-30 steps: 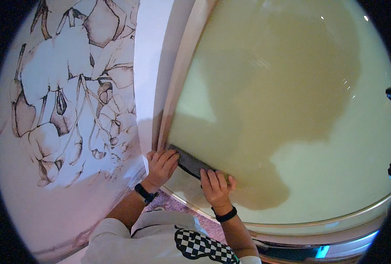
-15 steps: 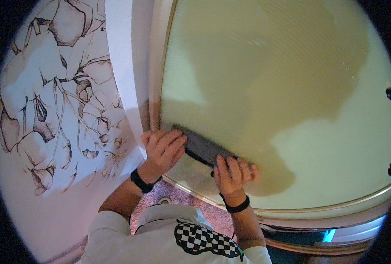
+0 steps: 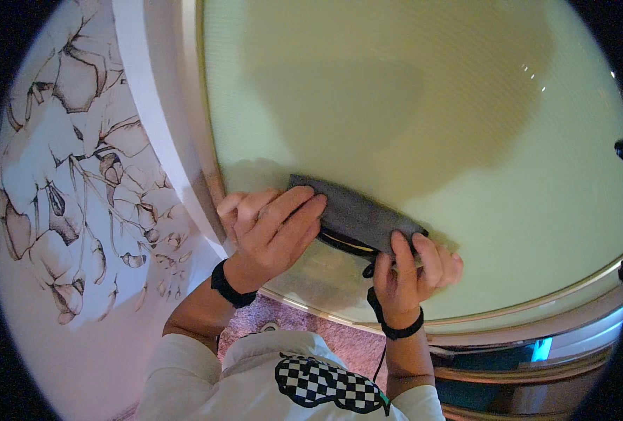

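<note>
Between my hands is a long dark grey pouch [image 3: 360, 212] with a black edge on the side toward me. That edge gapes a little, and a thin yellowish strip shows in it. My left hand [image 3: 273, 228] grips the pouch's left end, fingers on top. Around its right end my right hand [image 3: 416, 274] is closed, the thumb hidden from view. A small black tab or cord end [image 3: 369, 271] pokes out beside my right hand. The pouch is over the pale green tabletop [image 3: 536, 238]; I cannot tell whether it touches it.
The tabletop has a gold-coloured rim [image 3: 522, 309] along its near side. At the left stands a white wall [image 3: 115, 231] with brown flower drawings. Pink carpet [image 3: 339, 345] shows below the table, and curved shelves [image 3: 508, 389] lie at the lower right.
Both hands have shifted to the right with the pouch. Its near edge now gapes more, showing the yellowish strip. The whole view has moved slightly too.
</note>
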Demonstrator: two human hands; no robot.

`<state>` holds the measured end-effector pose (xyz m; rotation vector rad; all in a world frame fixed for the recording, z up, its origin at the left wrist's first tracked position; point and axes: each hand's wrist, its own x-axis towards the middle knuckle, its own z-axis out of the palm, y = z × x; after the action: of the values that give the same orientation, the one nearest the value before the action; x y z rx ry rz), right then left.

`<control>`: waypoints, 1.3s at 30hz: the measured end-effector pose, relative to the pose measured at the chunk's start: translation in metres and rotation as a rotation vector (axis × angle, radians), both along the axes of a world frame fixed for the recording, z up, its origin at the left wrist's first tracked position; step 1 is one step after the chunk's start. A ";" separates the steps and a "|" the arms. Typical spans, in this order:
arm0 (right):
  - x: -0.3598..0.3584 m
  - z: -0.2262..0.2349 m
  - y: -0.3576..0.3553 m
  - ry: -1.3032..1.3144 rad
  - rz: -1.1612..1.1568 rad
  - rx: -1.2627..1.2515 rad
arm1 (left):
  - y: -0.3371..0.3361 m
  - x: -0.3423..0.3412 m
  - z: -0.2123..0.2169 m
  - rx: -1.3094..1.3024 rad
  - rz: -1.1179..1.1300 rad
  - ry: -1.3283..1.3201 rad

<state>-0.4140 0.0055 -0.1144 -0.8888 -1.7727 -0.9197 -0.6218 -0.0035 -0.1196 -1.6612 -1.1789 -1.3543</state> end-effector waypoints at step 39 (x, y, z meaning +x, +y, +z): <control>0.136 0.004 -0.018 0.135 -0.083 -0.021 | 0.002 0.137 0.018 0.053 -0.125 0.037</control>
<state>-0.2784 -0.0128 -0.1108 -1.0205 -1.6433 -0.8744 -0.4852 -0.0011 -0.1012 -1.7385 -1.0241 -1.4124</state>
